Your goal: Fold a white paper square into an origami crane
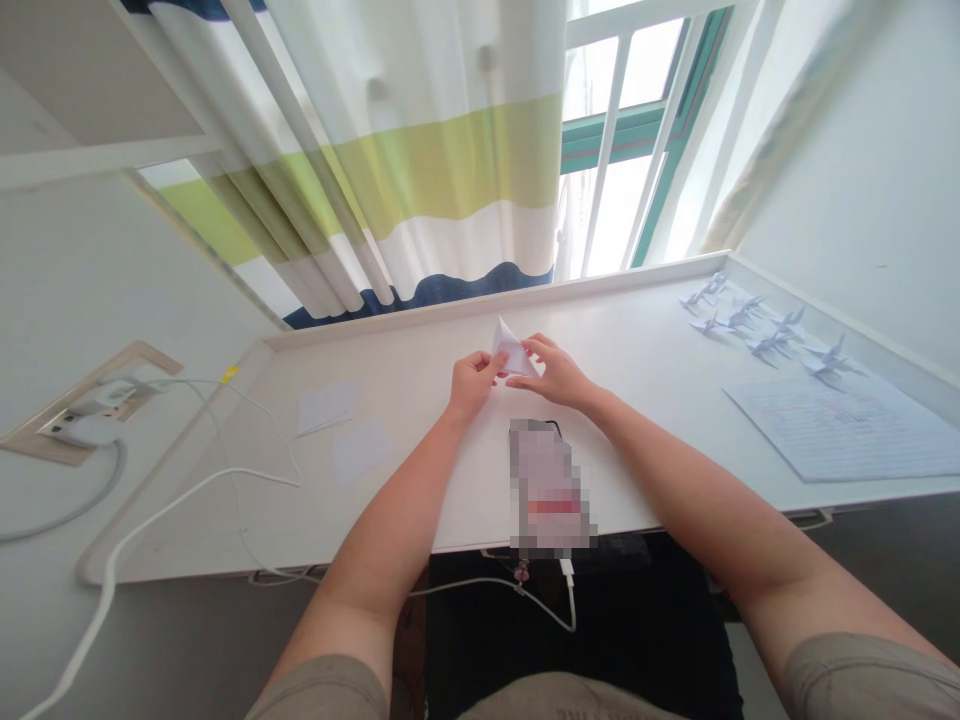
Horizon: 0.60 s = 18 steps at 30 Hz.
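From my end of the head feed, I have the left hand (473, 383) pinched firmly on a folded paper (506, 337), thumb lying over its face and fingers behind. The right hand (556, 374) holds it more loosely, thumb and forefinger parted around its right side. The folded paper is raised just beyond the phone (551, 475), which I take as my marker; it is white, creased into a small triangle with its point upward, and partly covered by the fingers.

The phone, pixelated on my view, lies on the white table (637, 335) between the two forearms, so it takes up the space just this side of the hands. A white cable (568, 572) and a small charm (521, 571) hang from its near end, over the table's edge. Left of the phone I see two pale paper slips (328, 407). To its right is a lined sheet (847, 430), written on, and farther off, beyond that, a cluster of white paper cranes (829, 358).

Far left of the phone, a wall socket panel (144, 364) has white plugs (90, 432) in it, with leads trailing. Well beyond the phone hang striped curtains (450, 170), beside a green-framed window (622, 135).
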Each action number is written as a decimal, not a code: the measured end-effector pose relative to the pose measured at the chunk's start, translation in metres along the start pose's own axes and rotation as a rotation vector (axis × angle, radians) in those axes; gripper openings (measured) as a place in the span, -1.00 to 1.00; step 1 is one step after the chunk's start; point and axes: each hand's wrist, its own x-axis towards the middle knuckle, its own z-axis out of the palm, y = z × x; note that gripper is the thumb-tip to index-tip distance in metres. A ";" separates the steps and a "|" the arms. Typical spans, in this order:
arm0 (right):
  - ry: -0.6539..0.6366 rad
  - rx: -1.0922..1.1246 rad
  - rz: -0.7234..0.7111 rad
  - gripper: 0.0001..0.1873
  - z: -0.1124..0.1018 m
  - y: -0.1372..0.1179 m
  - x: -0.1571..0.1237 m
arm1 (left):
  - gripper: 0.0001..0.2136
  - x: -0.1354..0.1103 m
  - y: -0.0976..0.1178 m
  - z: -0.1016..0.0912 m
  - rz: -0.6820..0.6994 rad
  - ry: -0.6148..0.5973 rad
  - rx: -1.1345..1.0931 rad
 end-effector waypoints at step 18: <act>0.143 0.246 0.284 -0.20 -0.003 -0.003 0.004 | -0.34 -0.003 0.005 -0.001 0.073 -0.076 0.018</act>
